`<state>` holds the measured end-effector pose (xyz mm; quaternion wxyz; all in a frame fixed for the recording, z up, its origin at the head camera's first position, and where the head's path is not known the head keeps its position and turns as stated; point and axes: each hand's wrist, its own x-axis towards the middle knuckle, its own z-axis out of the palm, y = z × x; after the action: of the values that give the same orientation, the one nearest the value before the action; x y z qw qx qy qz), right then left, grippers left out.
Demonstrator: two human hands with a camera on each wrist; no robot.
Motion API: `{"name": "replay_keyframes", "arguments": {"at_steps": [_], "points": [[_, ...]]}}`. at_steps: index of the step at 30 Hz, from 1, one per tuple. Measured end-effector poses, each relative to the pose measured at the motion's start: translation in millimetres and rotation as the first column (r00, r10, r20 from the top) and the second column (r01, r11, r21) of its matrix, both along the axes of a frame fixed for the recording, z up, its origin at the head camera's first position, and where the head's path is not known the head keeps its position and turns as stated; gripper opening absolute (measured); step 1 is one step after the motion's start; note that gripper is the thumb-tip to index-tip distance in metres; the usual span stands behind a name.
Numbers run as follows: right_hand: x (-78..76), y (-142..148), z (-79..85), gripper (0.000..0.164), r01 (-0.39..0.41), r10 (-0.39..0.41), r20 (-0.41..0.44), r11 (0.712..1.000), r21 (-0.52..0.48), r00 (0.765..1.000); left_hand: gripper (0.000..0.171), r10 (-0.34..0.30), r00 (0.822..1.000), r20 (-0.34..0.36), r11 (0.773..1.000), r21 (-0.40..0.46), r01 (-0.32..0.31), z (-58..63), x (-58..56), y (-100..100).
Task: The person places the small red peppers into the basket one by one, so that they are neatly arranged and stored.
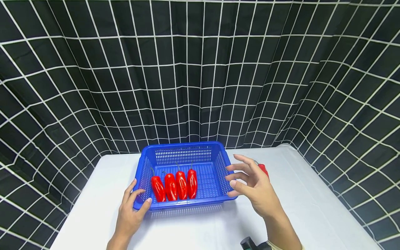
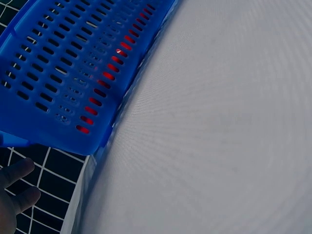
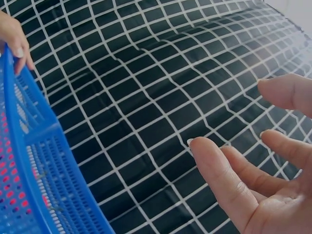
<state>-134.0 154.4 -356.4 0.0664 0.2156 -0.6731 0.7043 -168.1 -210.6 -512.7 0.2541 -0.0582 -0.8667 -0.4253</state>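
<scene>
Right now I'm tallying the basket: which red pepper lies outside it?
The pepper on the table, partly behind the right hand; the other four peppers lie inside the blue basket.

black curtain (image 1: 194, 76) | three sides (white grid, rippled) | white-covered table (image 1: 312, 208)

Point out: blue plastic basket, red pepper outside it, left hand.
Blue rectangular plastic basket (image 1: 207, 178), head view: bare floor.
Partly hidden red pepper (image 1: 263, 168), head view: visible body.
Left hand (image 1: 129, 212), head view: back.
</scene>
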Motion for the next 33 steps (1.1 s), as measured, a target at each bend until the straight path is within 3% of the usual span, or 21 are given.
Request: {"name": "replay_keyframes", "arguments": {"at_steps": [8,21,33], "points": [[2.0,11,2.7,0.063,0.026,-0.026,-0.043,1.0,0.0,0.999,0.03,-0.003,1.0,-0.007,1.0,0.003,0.003,1.9,-1.4,0],[0.1,34,4.0,0.064,0.144,-0.144,-0.017,0.988,0.06,0.989,0.03,0.005,1.0,-0.006,1.0,0.002,-0.005,-1.1,0.0,0],[-8.6,55,4.0,0.063,0.197,-0.194,-0.039,0.976,0.095,0.98,0.031,0.005,1.0,-0.004,1.0,0.006,-0.005,-0.3,0.5,0]]}}
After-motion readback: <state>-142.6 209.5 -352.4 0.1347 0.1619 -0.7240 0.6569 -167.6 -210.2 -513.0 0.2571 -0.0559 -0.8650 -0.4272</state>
